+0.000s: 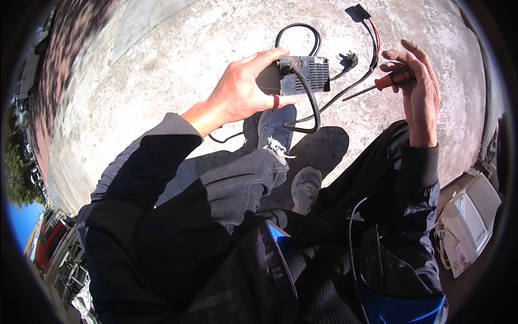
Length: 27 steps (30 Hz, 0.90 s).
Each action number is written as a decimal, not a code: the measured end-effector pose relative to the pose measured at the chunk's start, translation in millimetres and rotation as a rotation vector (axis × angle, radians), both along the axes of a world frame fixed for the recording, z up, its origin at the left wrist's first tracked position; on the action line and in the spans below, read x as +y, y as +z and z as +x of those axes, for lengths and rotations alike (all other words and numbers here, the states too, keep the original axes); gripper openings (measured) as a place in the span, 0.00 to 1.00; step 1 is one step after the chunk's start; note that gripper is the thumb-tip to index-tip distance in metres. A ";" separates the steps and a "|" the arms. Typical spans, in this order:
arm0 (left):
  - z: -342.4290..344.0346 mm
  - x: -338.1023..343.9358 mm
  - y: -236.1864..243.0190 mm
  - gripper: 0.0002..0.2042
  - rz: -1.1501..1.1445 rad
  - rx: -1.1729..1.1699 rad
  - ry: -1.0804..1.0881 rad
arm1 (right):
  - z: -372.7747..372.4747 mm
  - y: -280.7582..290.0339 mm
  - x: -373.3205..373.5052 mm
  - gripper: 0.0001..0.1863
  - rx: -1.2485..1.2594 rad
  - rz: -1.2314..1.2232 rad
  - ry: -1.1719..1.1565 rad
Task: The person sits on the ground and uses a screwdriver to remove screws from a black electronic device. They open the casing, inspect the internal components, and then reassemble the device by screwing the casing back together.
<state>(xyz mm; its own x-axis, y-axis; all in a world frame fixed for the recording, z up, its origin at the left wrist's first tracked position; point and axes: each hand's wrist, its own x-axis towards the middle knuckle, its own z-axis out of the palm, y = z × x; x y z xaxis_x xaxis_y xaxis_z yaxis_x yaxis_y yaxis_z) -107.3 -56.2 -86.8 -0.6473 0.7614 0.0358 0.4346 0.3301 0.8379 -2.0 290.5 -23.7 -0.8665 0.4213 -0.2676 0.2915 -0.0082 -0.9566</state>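
Observation:
My left hand (pixel 250 89) grips a black vented electrical box (pixel 314 75), its thumb and fingers at opposite sides. A thick black cable (pixel 308 97) leaves the box's upper left face and loops down over my shoe. To the right, my right hand (pixel 415 86) holds a screwdriver (pixel 392 79) with a red and black handle, several fingers raised and its metal shaft pointing down-left, apart from the box. A plug (pixel 348 61) on a cord lies right of the box. Farther up is a small black connector (pixel 356 12) with red and black wires.
My shoes (pixel 306 191) and bent legs are beneath my hands on pale, stained concrete (pixel 210 38). A white box-like object (pixel 467 218) with cords sits at the lower right. A brick-paved strip (pixel 56 70), greenery and red objects appear along the left rim.

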 end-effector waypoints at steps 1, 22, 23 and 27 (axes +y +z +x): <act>0.5 0.1 -0.2 0.44 0.008 0.000 0.001 | 1.1 4.6 -0.3 0.24 0.036 -0.004 -0.080; 2.1 9.6 5.5 0.43 0.016 -0.033 0.000 | 16.1 19.7 -88.7 0.16 0.460 -0.125 0.306; 2.2 9.8 5.6 0.43 0.023 -0.026 0.000 | 15.3 20.0 -89.7 0.16 0.461 -0.128 0.301; 2.6 9.4 5.0 0.42 0.029 -0.037 0.004 | 12.2 24.1 -93.0 0.18 0.454 -0.101 0.282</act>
<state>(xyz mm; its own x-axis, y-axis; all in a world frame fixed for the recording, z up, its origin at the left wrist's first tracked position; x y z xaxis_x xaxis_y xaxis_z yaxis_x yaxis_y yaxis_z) -104.7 -46.8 -81.8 -0.6516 0.7579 0.0332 0.4016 0.3075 0.8627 10.2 197.5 0.4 -0.9801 0.1475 0.1324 -0.1463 -0.0875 -0.9854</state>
